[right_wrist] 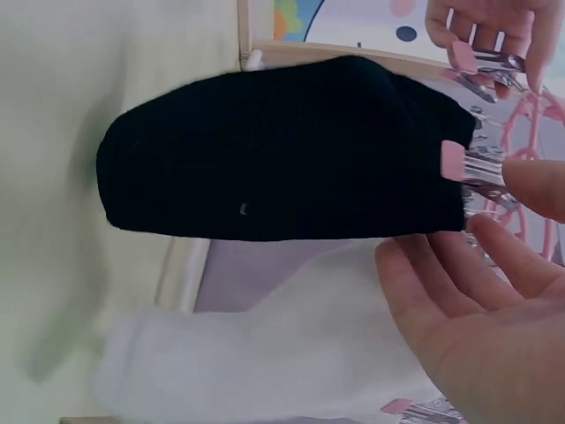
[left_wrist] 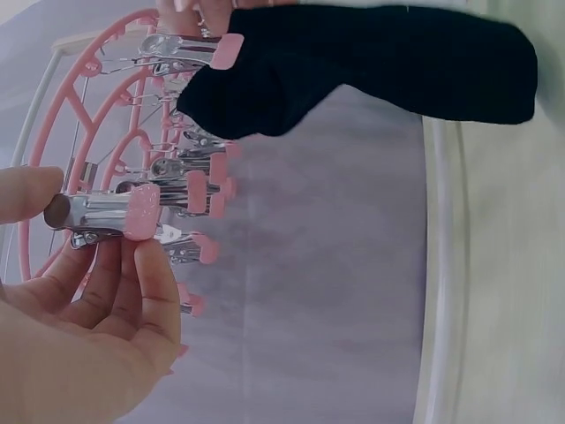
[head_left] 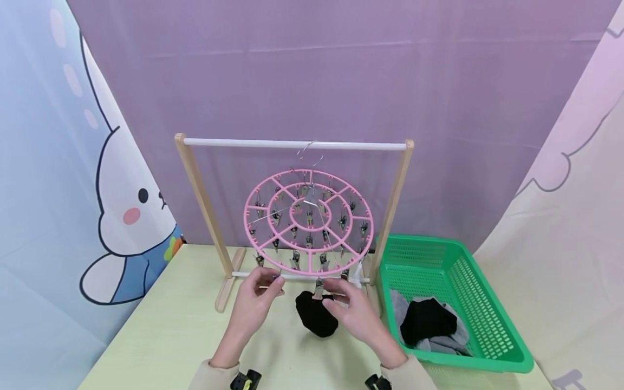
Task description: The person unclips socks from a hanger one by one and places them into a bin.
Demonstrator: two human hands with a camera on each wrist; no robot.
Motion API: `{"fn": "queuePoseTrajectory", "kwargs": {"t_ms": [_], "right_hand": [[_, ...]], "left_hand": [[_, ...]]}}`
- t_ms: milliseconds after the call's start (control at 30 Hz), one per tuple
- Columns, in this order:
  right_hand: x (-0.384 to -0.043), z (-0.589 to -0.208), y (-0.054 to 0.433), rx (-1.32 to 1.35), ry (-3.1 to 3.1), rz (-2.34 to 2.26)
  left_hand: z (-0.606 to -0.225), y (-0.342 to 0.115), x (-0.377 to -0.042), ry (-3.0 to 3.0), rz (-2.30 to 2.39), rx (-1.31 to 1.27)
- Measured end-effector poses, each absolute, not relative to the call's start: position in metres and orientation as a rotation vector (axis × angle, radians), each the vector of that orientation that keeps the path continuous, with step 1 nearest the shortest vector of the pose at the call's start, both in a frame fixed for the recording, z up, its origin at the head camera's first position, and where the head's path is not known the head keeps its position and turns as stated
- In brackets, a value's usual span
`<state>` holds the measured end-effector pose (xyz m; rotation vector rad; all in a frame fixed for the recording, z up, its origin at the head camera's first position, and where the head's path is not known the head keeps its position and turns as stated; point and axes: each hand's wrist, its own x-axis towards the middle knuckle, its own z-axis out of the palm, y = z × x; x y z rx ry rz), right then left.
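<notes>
A pink round clip hanger [head_left: 309, 272] with several metal clips hangs in front of me. My left hand [head_left: 255, 295] pinches one clip [left_wrist: 97, 215] with pink tips at the ring's near left edge; nothing sits in its jaws. At the near edge, another clip [right_wrist: 484, 168] bites the top of a black sock [head_left: 317, 317], which dangles. My right hand [head_left: 353, 309] holds that clip, thumb on its metal end and fingers behind. In the right wrist view a white sock [right_wrist: 291, 340] hangs beside the black one, with a clip near its top.
The hanger's hook sits on the white rod [head_left: 244, 143] of a wooden stand [head_left: 207, 208]. On the right stands a green basket [head_left: 498, 311] with another black cloth piece [head_left: 429, 322] and grey cloth [head_left: 441, 345] inside. A purple curtain [head_left: 312, 86] closes off the back.
</notes>
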<state>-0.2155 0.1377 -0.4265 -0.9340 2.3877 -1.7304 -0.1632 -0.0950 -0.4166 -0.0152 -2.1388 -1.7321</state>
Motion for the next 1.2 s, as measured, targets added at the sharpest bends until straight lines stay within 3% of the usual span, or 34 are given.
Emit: {"fn": "queuePoseTrajectory", "kwargs": {"t_ms": [800,1200], "right_hand": [[-0.215,-0.458,0.125,-0.971,2.356,-1.662],[-0.211,-0.451,0.131,-0.895,2.278,-1.669]], "left_hand": [[-0.42,-0.092,-0.158,-2.133,-1.516,0.008],[-0.424,-0.073,-0.155,-1.892,-1.099,-0.331]]}}
